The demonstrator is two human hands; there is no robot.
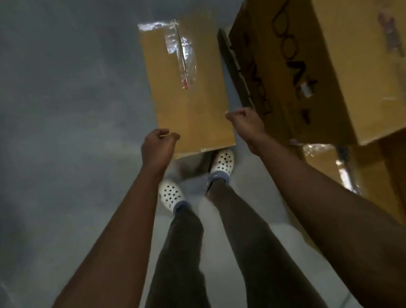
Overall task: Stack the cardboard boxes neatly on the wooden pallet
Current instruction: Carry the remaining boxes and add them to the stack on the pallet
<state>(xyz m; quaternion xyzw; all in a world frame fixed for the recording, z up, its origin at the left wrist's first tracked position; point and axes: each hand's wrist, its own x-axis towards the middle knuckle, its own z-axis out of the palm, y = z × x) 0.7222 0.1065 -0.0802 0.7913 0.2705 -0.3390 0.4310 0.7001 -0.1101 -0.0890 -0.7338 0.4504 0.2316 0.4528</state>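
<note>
The box hangs level above the floor, its near edge covering the toe of a white shoe, just left of the stacked boxes. The left grip and right grip each curl round a near corner and pinch it, probably to keep the long box flat and steer it toward the stack. I cannot make out the pallet itself.
</note>
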